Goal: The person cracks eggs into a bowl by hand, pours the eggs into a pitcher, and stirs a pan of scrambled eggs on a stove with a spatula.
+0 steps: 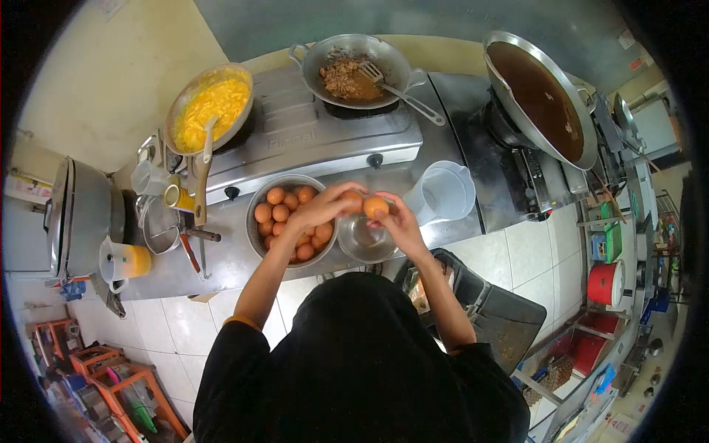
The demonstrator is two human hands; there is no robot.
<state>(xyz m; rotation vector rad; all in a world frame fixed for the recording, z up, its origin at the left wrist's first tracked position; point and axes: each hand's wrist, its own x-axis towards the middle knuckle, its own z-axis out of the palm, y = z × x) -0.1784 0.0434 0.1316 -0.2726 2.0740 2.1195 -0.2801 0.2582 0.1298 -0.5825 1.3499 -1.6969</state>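
Over a metal bowl (367, 247), my left hand (325, 205) and my right hand (399, 224) come together. An egg (354, 201) is gripped in the fingers of my left hand. Against it, almost touching, is another brown egg (376, 207), which my right hand holds between thumb and fingers. Just left of the bowl, under my left wrist, stands a larger metal bowl (253, 235) full of brown eggs (281, 213). My left forearm hides part of these eggs.
A two-burner stove (295, 136) carries a pan of yellow scrambled egg (214, 103) and a wok (314, 59) with a slotted spatula (413, 103). To the right are a plastic jug (445, 190), a large wok of brown liquid (535, 96) and an open black bin (506, 317).
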